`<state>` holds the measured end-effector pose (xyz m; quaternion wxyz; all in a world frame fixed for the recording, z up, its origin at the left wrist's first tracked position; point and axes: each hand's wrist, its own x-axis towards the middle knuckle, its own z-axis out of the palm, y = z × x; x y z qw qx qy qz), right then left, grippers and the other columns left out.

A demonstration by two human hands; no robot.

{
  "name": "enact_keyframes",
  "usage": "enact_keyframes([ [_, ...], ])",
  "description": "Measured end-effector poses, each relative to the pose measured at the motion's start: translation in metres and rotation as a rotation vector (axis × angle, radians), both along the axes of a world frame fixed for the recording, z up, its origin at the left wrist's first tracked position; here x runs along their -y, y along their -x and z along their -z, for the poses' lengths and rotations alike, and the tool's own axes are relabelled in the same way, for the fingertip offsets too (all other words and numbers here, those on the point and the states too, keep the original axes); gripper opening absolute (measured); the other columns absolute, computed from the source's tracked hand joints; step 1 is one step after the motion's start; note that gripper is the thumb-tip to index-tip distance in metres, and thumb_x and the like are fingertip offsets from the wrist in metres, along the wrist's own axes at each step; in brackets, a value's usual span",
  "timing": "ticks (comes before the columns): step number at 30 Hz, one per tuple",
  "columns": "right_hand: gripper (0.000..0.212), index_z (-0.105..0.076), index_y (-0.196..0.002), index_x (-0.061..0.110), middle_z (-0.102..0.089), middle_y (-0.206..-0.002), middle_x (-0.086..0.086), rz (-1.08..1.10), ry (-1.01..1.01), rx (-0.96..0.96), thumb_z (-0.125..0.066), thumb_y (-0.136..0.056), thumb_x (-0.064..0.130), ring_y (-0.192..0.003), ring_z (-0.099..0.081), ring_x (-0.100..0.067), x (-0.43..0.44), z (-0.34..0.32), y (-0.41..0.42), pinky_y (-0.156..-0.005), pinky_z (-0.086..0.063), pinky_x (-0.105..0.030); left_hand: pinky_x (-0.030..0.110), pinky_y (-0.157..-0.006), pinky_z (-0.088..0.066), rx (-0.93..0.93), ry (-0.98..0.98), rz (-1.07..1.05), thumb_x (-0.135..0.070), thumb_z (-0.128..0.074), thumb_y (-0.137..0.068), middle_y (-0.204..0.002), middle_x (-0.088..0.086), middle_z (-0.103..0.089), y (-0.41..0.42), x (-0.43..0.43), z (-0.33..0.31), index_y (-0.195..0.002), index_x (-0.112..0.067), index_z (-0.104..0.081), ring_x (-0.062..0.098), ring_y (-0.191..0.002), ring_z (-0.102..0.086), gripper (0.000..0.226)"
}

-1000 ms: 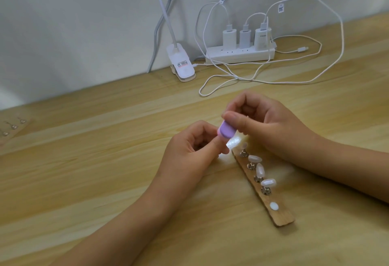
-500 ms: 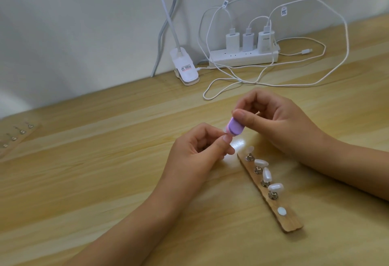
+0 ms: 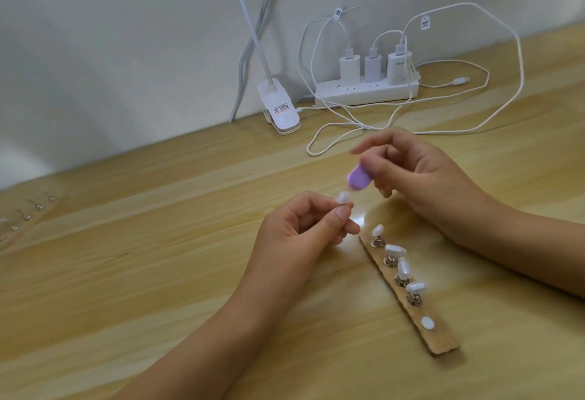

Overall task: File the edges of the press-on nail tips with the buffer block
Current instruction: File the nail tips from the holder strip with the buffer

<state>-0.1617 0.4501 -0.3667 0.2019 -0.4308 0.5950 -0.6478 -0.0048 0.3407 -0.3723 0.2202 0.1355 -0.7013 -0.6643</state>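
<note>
Up at the back, a white power strip (image 3: 364, 93) lay on the wooden surface (image 3: 142, 273) against the pale wall (image 3: 126, 35); three white chargers (image 3: 373, 67) stood plugged into it, side by side; their white cables (image 3: 520, 61) looped wide across the surface; one loose plug end (image 3: 460, 81) lay just right of the strip; left of it sat a white clip lamp (image 3: 280, 108), neck rising out of view; far left lay a row of small metal holders (image 3: 28, 216).

Your buffer block (image 3: 453, 179) is lilac. The nail tip (image 3: 438, 197) is pearly white, like the four mounted tips (image 3: 395, 250) on the brown wooden strip (image 3: 443, 338). The table (image 3: 158, 273) shows pale, streaked grain. At its far edge, the power strip (image 3: 367, 93) and cables (image 3: 465, 4) are white.
</note>
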Motion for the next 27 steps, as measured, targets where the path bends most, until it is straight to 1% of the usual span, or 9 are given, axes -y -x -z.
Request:
enact_keyframes([
  [2,0.013,-0.067,-0.101,0.02,-0.071,-0.084,-0.001,0.012,0.032,0.183,-0.056,-0.095,0.023,-0.068,-0.051,-0.009,0.001,0.0,0.006,-0.064,-0.047,-0.017,0.014,-0.071,-0.05,-0.002,-0.023,0.004,-0.027,-0.071,-0.081,-0.084,0.005,-0.076,0.0,0.0,0.0,-0.081,-0.025,-0.075,0.007,-0.077,-0.067,0.005],
  [5,0.02,-0.068,-0.1,0.014,-0.072,-0.087,0.0,-0.039,0.06,0.414,-0.056,-0.089,0.025,-0.076,-0.061,-0.006,0.005,0.003,0.01,-0.066,-0.051,-0.015,0.014,-0.073,-0.05,0.012,-0.009,0.008,-0.029,-0.071,-0.082,-0.09,0.002,-0.077,-0.001,0.001,0.0,-0.09,-0.022,-0.076,0.006,-0.086,-0.069,0.012],
  [8,0.028,-0.067,-0.108,0.008,-0.074,-0.103,-0.003,-0.124,0.077,0.527,-0.062,-0.083,0.017,-0.098,-0.068,-0.005,0.005,0.002,0.011,-0.077,-0.052,-0.014,0.013,-0.074,-0.05,0.023,0.017,-0.004,-0.031,-0.072,-0.084,-0.094,-0.003,-0.076,-0.001,0.001,0.001,-0.091,-0.03,-0.077,0.006,-0.09,-0.069,0.008],
  [11,0.033,-0.068,-0.109,0.009,-0.074,-0.107,-0.004,-0.135,0.043,0.448,-0.067,-0.076,0.013,-0.099,-0.068,-0.005,0.003,0.002,0.008,-0.077,-0.052,-0.013,0.013,-0.073,-0.049,0.015,0.019,-0.033,-0.033,-0.07,-0.082,-0.095,-0.005,-0.076,0.0,0.001,0.001,-0.091,-0.034,-0.076,0.003,-0.085,-0.068,0.011],
  [13,0.031,-0.072,-0.106,0.016,-0.075,-0.107,-0.002,-0.123,-0.01,0.325,-0.071,-0.076,0.024,-0.092,-0.069,-0.006,0.002,0.003,0.005,-0.074,-0.052,-0.015,0.013,-0.072,-0.049,0.001,-0.001,-0.048,-0.033,-0.07,-0.082,-0.092,-0.004,-0.076,0.0,0.002,0.0,-0.092,-0.034,-0.077,0.003,-0.082,-0.067,0.012],
  [15,0.031,-0.075,-0.106,0.023,-0.074,-0.11,0.001,-0.133,-0.03,0.237,-0.072,-0.078,0.035,-0.097,-0.068,-0.007,0.001,0.003,0.001,-0.077,-0.053,-0.018,0.012,-0.071,-0.049,-0.007,-0.011,-0.052,-0.032,-0.07,-0.083,-0.089,-0.003,-0.076,0.0,0.003,0.0,-0.096,-0.031,-0.077,0.002,-0.081,-0.067,0.014],
  [18,0.028,-0.074,-0.107,0.031,-0.072,-0.112,0.0,-0.076,-0.047,0.112,-0.071,-0.081,0.041,-0.092,-0.064,-0.003,-0.001,0.001,-0.001,-0.079,-0.051,-0.018,0.013,-0.074,-0.05,-0.019,-0.021,-0.049,-0.028,-0.068,-0.089,-0.089,-0.001,-0.076,0.0,0.004,0.001,-0.1,-0.029,-0.076,0.003,-0.083,-0.067,0.014],
  [20,0.024,-0.073,-0.108,0.031,-0.07,-0.112,-0.004,-0.047,-0.037,0.057,-0.07,-0.085,0.036,-0.084,-0.059,0.0,-0.003,-0.001,-0.002,-0.074,-0.049,-0.015,0.014,-0.074,-0.05,-0.026,-0.031,-0.062,-0.028,-0.068,-0.088,-0.092,-0.001,-0.076,0.0,0.004,0.001,-0.098,-0.029,-0.077,0.004,-0.085,-0.068,0.013],
  [27,0.036,-0.066,-0.11,0.014,-0.07,-0.095,0.009,-0.082,-0.003,0.025,-0.065,-0.078,0.031,-0.09,-0.063,-0.005,-0.005,-0.006,-0.009,-0.078,-0.053,-0.021,0.013,-0.07,-0.05,-0.03,-0.022,-0.087,-0.032,-0.071,-0.083,-0.087,-0.001,-0.076,0.001,0.005,0.002,-0.092,-0.03,-0.076,0.004,-0.081,-0.067,0.01],
])
